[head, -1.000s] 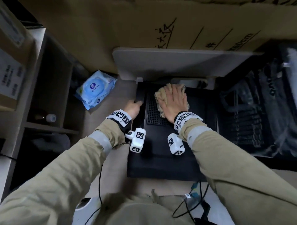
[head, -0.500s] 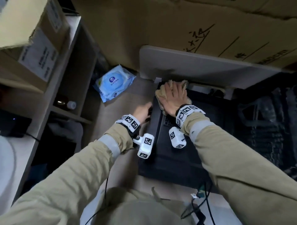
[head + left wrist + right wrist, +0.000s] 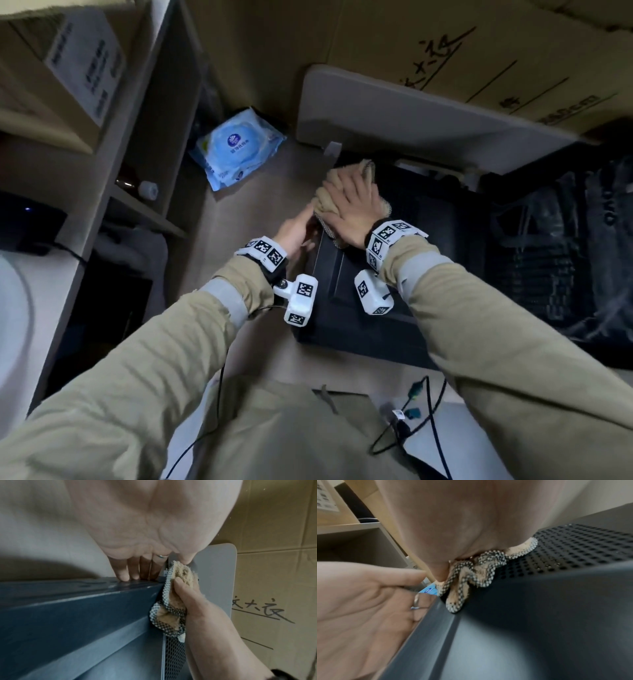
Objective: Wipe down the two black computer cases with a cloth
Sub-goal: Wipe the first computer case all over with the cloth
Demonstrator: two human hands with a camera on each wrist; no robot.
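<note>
head view, largest first: cardboard sheet [image 3: 428, 41] with handwriting behind, grey panel [image 3: 411, 116] below it, shelf unit [image 3: 144, 144] at left. then black computer case [image 3: 359, 318] on the floor, flanked at right by a second dark case [image 3: 548, 260], apparently untouched so far. blue wipes pack [image 3: 236, 150] lying apart on the floor. smaller: right hand [image 3: 352, 209], fingers straight and flat, pressing tan cloth [image 3: 329, 202] onto the case's far left top corner; shifted there from the perforated vent a second ago, cloth now bunched and spilling over the left edge. left hand [image 3: 296, 229] with fingers straight, tips braced against the case's left side, thumb touching the cloth, gripping nothing. likely meaning: top nearly swept to its edge, left side panel next, second case still to do.
</note>
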